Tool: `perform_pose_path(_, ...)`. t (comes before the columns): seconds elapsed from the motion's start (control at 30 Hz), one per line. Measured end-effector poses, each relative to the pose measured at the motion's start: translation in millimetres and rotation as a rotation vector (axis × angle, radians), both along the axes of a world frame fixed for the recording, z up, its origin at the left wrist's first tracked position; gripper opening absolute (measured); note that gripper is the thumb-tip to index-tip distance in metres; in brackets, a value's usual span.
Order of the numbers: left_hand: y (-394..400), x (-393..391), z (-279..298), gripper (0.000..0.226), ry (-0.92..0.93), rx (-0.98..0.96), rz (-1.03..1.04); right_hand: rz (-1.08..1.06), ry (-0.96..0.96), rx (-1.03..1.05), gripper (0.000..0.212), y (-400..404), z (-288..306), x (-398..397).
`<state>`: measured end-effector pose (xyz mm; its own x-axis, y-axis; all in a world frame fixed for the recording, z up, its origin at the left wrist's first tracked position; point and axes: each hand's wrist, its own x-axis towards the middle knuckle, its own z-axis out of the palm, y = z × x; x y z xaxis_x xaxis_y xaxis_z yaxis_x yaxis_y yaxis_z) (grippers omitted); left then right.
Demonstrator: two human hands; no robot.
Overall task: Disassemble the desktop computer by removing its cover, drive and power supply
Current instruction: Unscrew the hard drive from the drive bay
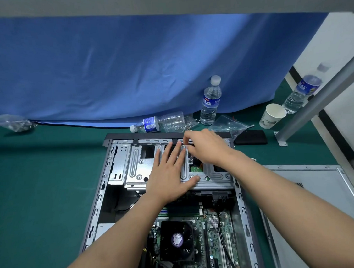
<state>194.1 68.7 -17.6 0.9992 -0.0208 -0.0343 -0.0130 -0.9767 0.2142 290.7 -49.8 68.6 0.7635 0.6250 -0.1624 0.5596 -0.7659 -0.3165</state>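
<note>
The open desktop case (pixel 98 198) lies flat on the green mat, its motherboard and black CPU fan (pixel 177 241) exposed. At its far end sits the silver metal drive cage (pixel 136 165), with a green drive board (pixel 196 169) showing through a cut-out. My left hand (pixel 170 175) rests flat on the cage with fingers spread. My right hand (pixel 206 147) curls over the cage's far right part and grips a thin metal tool (pixel 190 159) whose tip points down into the cage. The removed grey cover panel (pixel 311 199) lies to the right of the case.
Behind the case lie an empty bottle on its side (pixel 157 122), an upright water bottle (pixel 210 101), clear bags with screws (pixel 229 123), a black wallet-like object (pixel 250 137), a paper cup (pixel 272 116) and another bottle (pixel 302 91). A grey metal frame leg (pixel 311 105) stands at right.
</note>
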Motion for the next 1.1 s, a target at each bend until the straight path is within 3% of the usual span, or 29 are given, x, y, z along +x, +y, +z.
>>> perform_pose_path(0.2,0.8,0.4,-0.7,0.094,0.005,0.011,0.002,0.141,0.183,-0.016,0.015,-10.6,10.0,11.8)
perform_pose_path(0.43,0.5,-0.1,-0.6,0.095,-0.011,0.008,0.005,-0.099,-0.02,0.003,0.018,-4.7,-4.2,-0.3)
perform_pose_path(0.8,0.3,0.9,-0.4,0.096,0.001,0.016,0.003,0.18,0.148,0.02,0.009,-18.4,7.0,11.0)
perform_pose_path(0.93,0.5,0.7,-0.5,0.096,0.0,0.02,0.004,0.117,0.224,0.007,0.01,-20.1,6.7,14.5)
perform_pose_path(1.03,0.2,0.4,-0.2,0.095,-0.006,0.021,0.004,-0.024,0.101,0.007,0.026,-15.1,-1.7,7.2)
perform_pose_path(1.1,0.2,0.2,0.1,0.095,-0.008,0.017,0.005,-0.052,0.05,0.017,0.022,-12.4,-5.4,5.3)
